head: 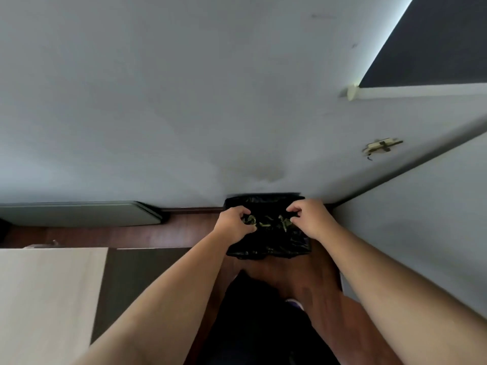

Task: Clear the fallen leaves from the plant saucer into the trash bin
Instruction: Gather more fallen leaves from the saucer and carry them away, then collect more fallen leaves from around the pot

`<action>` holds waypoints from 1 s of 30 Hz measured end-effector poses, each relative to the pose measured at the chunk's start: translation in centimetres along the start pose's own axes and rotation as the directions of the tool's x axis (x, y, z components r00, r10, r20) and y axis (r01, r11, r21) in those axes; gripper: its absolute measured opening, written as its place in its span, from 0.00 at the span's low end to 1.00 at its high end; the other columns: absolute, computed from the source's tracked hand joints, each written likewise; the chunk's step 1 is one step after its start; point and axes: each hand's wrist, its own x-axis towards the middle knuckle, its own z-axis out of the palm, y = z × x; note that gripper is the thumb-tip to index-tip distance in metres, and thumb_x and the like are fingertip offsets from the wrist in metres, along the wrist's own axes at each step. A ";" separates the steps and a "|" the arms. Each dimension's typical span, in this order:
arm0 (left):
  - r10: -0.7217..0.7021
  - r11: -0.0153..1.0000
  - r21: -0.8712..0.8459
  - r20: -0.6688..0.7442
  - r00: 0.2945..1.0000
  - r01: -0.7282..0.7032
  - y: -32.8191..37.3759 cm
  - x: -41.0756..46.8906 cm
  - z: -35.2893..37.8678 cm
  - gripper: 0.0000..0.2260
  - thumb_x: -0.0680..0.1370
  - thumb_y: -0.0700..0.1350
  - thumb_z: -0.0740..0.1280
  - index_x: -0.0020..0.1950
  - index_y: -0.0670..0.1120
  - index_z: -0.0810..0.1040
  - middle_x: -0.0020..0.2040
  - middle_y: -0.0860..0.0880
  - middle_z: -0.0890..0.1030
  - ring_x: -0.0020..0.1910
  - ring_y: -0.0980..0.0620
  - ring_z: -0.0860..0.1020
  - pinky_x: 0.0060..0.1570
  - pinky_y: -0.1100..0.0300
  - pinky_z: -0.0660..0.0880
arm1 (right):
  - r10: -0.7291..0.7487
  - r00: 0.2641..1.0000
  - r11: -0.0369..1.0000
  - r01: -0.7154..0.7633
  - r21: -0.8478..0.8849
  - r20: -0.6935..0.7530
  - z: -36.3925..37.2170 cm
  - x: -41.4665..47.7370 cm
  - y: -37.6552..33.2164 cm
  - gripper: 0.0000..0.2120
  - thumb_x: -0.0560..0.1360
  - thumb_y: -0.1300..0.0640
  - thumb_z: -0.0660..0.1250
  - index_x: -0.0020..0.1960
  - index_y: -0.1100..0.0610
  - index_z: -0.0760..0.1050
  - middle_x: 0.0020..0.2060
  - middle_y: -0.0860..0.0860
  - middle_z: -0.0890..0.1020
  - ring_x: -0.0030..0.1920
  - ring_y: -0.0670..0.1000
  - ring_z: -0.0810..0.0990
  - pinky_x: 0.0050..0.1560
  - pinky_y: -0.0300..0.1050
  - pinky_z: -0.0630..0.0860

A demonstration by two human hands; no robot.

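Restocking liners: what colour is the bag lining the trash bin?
Glossy black bag, seen in the head view.

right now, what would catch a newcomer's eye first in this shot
Both bare arms reach forward from the bottom edge to the black-lined bin standing in the corner against the wall. The left hand and right hand hover over its opening, fingers curled around green leaves. After that, the big pale wall fills most of the view, with a light table at lower left.
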 end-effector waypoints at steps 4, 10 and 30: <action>0.011 0.999 0.051 0.029 1.000 -0.012 -0.4 0.2 -0.6 0.23 0.73 0.45 0.72 0.66 0.48 0.72 0.68 0.44 0.74 0.62 0.45 0.76 0.59 0.57 0.73 | 0.037 0.999 0.999 -0.037 -0.015 0.009 0.0 -0.2 0.6 0.10 0.73 0.64 0.67 0.53 0.57 0.79 0.55 0.56 0.81 0.54 0.54 0.80 0.59 0.47 0.76; 0.020 1.000 -0.018 -0.102 0.995 -0.022 -0.5 -3.5 -3.6 0.18 0.72 0.44 0.72 0.60 0.47 0.76 0.63 0.45 0.78 0.59 0.46 0.78 0.60 0.57 0.74 | -0.050 0.999 0.998 0.050 -0.034 0.008 -2.0 -2.0 -3.1 0.07 0.72 0.63 0.67 0.49 0.57 0.81 0.50 0.55 0.84 0.51 0.54 0.81 0.57 0.48 0.77; -0.587 0.806 -0.556 -0.705 0.398 0.204 -25.9 -47.8 -5.5 0.10 0.72 0.45 0.69 0.53 0.48 0.81 0.53 0.48 0.83 0.52 0.49 0.80 0.53 0.59 0.76 | -0.796 0.380 0.390 0.917 -0.082 0.472 16.8 -29.9 -34.0 0.06 0.73 0.60 0.66 0.46 0.54 0.81 0.45 0.53 0.82 0.44 0.52 0.80 0.40 0.39 0.72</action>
